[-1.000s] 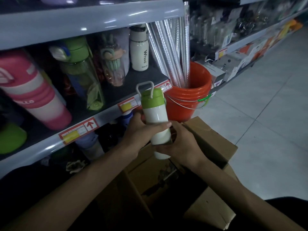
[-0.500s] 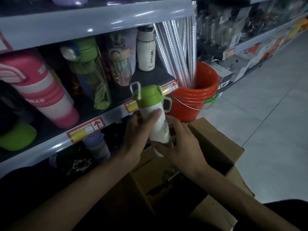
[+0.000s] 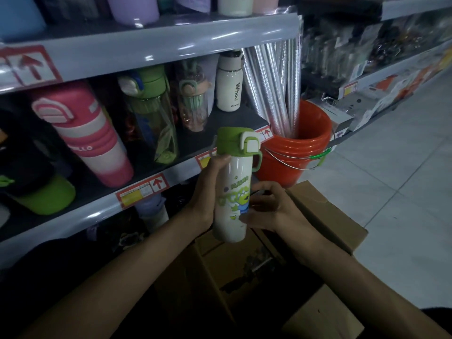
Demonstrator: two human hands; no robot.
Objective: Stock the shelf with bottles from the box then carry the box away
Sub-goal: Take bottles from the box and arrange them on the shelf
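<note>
I hold a white bottle (image 3: 232,192) with a green lid and a green cartoon print upright above the open cardboard box (image 3: 325,216). My left hand (image 3: 208,189) grips its body from the left. My right hand (image 3: 269,206) touches its lower right side with curled fingers. The grey shelf (image 3: 156,182) stands just behind and to the left, stocked with a pink bottle (image 3: 88,138), a clear green-lidded bottle (image 3: 154,113) and a white bottle (image 3: 230,84). The inside of the box is dark.
An orange bucket (image 3: 296,148) holding shiny wrapped rolls (image 3: 276,77) stands right of the shelf, behind the box. More shelving (image 3: 367,77) runs along the back right. Grey tiled floor (image 3: 403,179) lies to the right.
The bottle has been turned round in my hands, so its clasp and cartoon print now face me, and it sits a little higher against the shelf edge.
</note>
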